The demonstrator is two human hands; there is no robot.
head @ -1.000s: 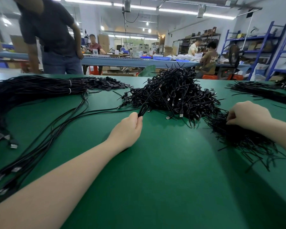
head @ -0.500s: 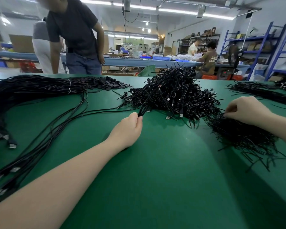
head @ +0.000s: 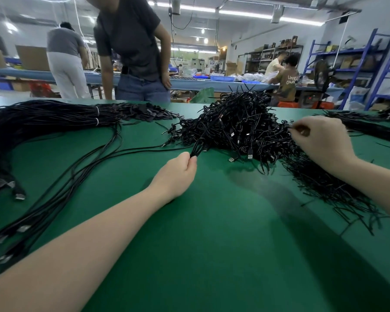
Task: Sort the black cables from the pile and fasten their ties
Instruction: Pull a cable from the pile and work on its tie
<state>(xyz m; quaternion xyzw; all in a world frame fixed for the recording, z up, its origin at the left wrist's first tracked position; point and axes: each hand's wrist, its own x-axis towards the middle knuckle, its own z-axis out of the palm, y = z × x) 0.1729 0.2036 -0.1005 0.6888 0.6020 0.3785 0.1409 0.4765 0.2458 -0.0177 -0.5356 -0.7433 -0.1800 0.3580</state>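
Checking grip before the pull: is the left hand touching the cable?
Touching. The head view shows the left hand pinching a folded black cable at the pile's edge.

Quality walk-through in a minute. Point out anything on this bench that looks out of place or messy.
Nothing looks damaged. The cable pile is a tangled heap, and loose black ties are strewn in front of it on the right, spreading over the green table. By contrast, the banded bundles on the left lie neatly.

Two hands work the green table (head: 212, 255) — the left hand (head: 175, 174) and the right hand (head: 322, 140). One tangled pile of black cables (head: 234, 127) sits mid-table — too many to count. Four other people are in view.
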